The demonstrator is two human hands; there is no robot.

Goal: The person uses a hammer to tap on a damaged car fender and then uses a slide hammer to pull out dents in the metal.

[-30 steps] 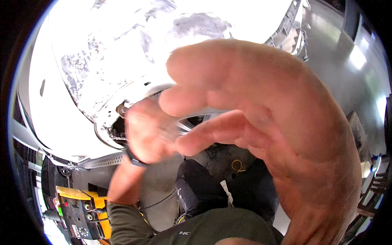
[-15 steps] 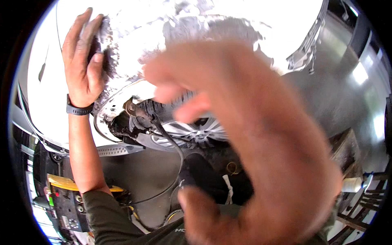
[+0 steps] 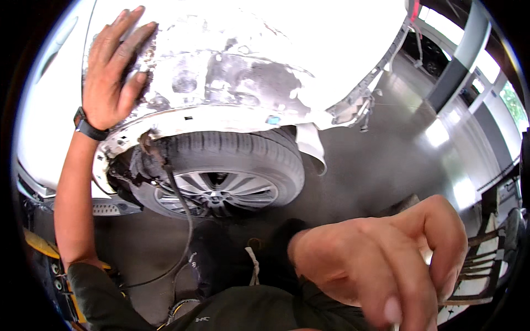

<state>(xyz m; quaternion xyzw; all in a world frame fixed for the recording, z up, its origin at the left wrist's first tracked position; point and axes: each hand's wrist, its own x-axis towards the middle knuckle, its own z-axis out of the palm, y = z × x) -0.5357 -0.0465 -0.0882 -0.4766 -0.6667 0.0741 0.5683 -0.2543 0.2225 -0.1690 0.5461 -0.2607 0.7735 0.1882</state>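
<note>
My left hand [image 3: 113,77], with a dark watch on the wrist, lies open on the white car's damaged body panel [image 3: 254,83], which has bare, scuffed patches. Below it, a rusty tool or fitting [image 3: 150,148] with a dark cable [image 3: 182,198] sits at the torn edge of the wheel arch, over the tire [image 3: 226,149] and spoked alloy rim [image 3: 215,196]. My right hand [image 3: 381,259] is low at the right, away from the car, its fingers curled down around something small and pale that is mostly hidden.
A loose white liner piece [image 3: 309,143] hangs behind the wheel. Yellow-and-black equipment [image 3: 47,251] stands at lower left, a wooden chair or rack [image 3: 483,259] at right. A pillar [image 3: 458,58] and dark parked car [image 3: 425,55] are farther back on grey floor.
My left hand moved up and left onto the panel and stays there. My right hand dropped from in front of the camera to the lower right, its fingers curling further, uncovering the wheel.
</note>
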